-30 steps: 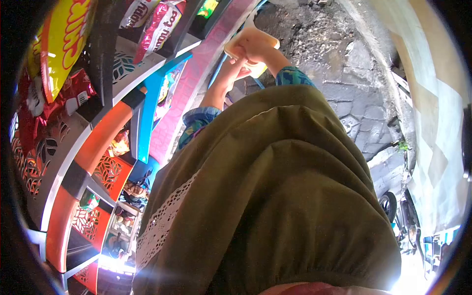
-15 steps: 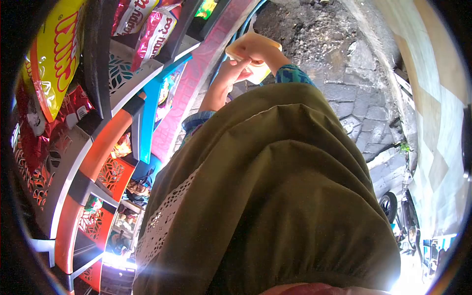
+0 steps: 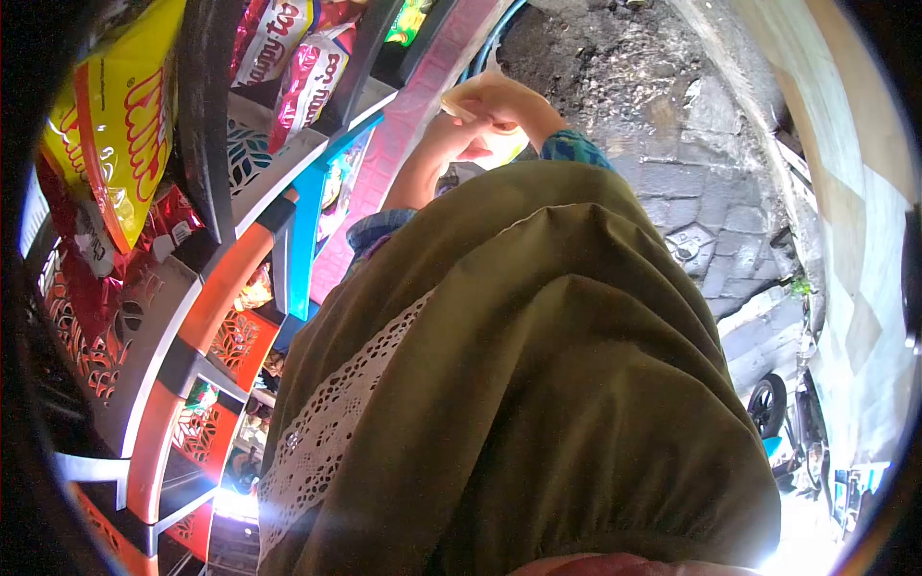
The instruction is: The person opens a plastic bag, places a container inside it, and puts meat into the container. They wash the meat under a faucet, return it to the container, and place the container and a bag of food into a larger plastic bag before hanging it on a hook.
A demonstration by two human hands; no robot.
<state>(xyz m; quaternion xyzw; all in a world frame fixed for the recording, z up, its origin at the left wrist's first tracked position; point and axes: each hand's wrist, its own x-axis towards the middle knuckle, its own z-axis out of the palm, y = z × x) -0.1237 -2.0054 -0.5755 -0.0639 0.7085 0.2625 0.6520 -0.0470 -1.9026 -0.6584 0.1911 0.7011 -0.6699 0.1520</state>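
At the top of the view, both hands come together around a pale cream, flat-sided object [image 3: 506, 148] that I cannot identify. My right hand [image 3: 511, 100] lies over its upper part, with fingers curled inward. From the lower left, my left hand [image 3: 448, 140] closes on the near side, its fingertips touching or nearly touching those of the right. Fingers cover much of the object, and glare washes out its lower part. Blue patterned sleeves show at both wrists.
Stacked plastic racks [image 3: 227, 288] with snack packets stand close on my left, including a yellow packet [image 3: 130, 125] and pink-and-white packets [image 3: 312, 82]. An olive cloth garment [image 3: 538, 365] fills the middle. Stone paving [image 3: 672, 206] lies right, with a motorcycle wheel [image 3: 766, 406] at lower right.
The racks and packets have shifted slightly right and down in view. Both hands stay closed around the pale object, which is now tilted and shows less of its surface.
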